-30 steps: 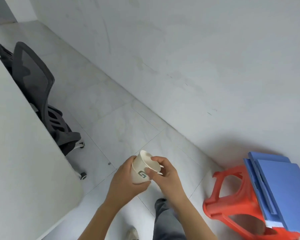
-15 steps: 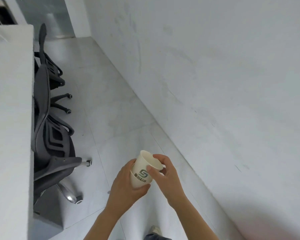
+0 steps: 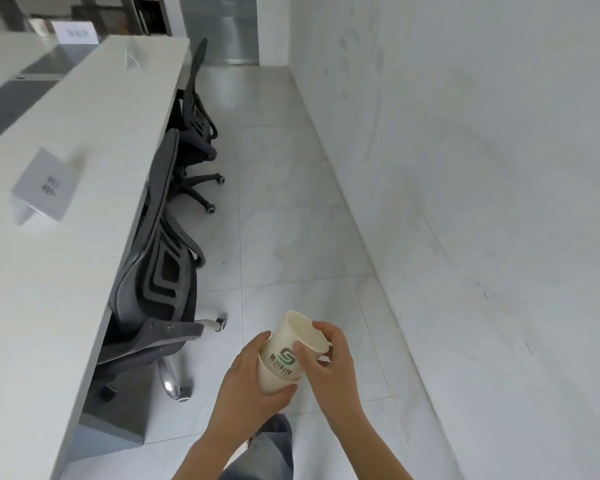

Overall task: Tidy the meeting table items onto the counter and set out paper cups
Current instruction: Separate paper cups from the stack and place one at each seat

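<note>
The table (image 3: 49, 289) has come into view; left hand (image 3: 245, 388) still wraps the paper cups (image 3: 276, 374), right hand (image 3: 331, 363) pinches the top rim.

Soft, even light fills the room, leaving faint shadows beneath the chairs (image 3: 160, 271) and a pale sheen on the floor tiles (image 3: 284, 220). Wide-angle distortion bends the table (image 3: 66, 289) edge, and motion blur smears the name card (image 3: 45, 185).

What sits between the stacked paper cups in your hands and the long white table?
In the head view: a grey office chair tucked against the table, then a strip of bare floor tile before the paper cups.
</note>
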### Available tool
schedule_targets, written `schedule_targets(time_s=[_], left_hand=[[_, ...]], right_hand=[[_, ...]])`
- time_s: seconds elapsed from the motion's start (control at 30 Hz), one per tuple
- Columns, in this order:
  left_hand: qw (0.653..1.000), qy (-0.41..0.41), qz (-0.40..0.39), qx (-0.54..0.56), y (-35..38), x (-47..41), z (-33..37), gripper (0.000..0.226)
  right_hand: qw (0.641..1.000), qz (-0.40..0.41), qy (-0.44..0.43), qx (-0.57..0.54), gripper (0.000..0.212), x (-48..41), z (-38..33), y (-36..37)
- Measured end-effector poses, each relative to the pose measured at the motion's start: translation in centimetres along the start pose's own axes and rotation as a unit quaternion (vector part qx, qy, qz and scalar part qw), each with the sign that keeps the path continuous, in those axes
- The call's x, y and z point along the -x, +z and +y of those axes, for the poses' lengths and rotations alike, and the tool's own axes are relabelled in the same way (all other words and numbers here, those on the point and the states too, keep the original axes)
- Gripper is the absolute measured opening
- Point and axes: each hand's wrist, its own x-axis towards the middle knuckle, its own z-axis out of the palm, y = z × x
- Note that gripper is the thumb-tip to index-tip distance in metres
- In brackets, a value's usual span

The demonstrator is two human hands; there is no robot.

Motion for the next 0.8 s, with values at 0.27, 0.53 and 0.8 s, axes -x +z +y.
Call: schedule_targets(time_s=[0.27, 0.53, 0.8], left_hand=[[0.996, 0.031, 0.082, -0.027, -5.1, -12.6, 2.5, 0.094], [0.993, -0.001, 0.116, -0.023, -7.6, -19.3, 3.0, 0.103], [0.981, -0.029, 0.191, -0.014, -8.0, -27.8, 3.6, 0.089]], right_hand=[[0.998, -0.018, -0.053, -0.005, 0.028, -12.2, -6.2, 4.7], [0.998, -0.042, -0.046, -0.018, 0.028, -19.5, -8.2, 8.1], [0.990, -0.125, -0.059, -0.024, 0.032, -29.8, -9.9, 9.6]])
